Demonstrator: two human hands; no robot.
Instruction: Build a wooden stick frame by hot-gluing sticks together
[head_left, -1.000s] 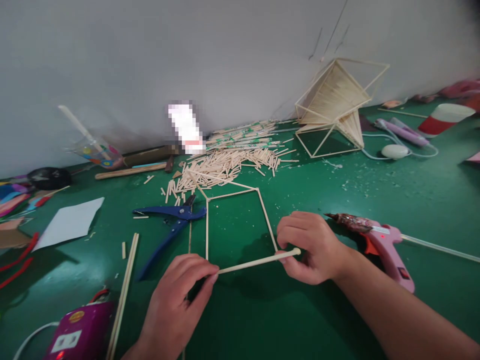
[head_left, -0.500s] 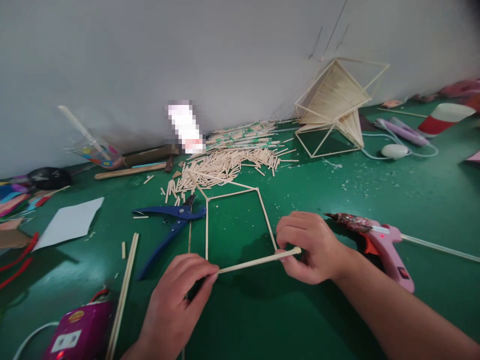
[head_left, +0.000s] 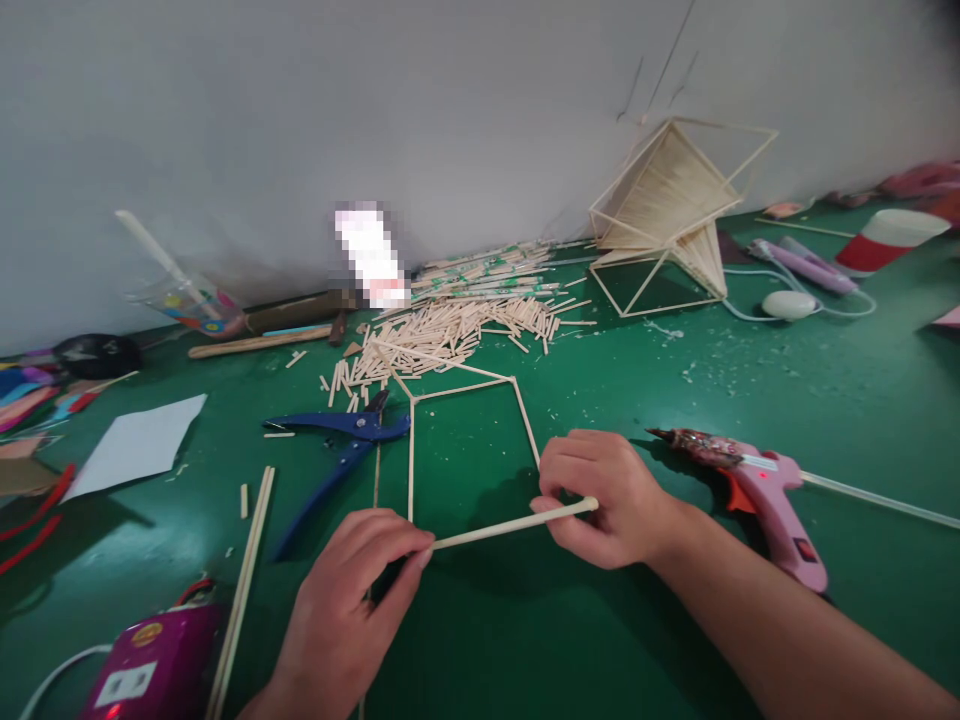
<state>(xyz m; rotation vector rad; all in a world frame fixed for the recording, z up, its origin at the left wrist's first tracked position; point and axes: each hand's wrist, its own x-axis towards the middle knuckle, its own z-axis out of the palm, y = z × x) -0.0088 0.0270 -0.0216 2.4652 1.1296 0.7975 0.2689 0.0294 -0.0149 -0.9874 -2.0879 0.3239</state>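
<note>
Thumb and fingers of my left hand (head_left: 349,600) pinch the near left corner of a thin wooden stick frame (head_left: 411,460). A stick (head_left: 495,527) runs across the frame's near side, from my left fingertips to my right hand (head_left: 600,495). My right hand is closed on this stick near its right end, beside the lower end of the frame's right side; its far tip pokes out past the fingers. Blue cutting pliers (head_left: 352,430) lie left of the frame. A pink glue gun (head_left: 776,500) rests right of my right hand.
Many short sticks (head_left: 450,335) are heaped behind the frame. A larger stick structure (head_left: 667,220) stands at the back right near a red and white cup (head_left: 885,240). Long sticks (head_left: 244,590), a magenta box (head_left: 154,660) and white paper (head_left: 139,445) lie left.
My right hand has shifted slightly left along the stick, and more of the stick's right end seems to lie over its fingers. My left hand keeps its pinch.
</note>
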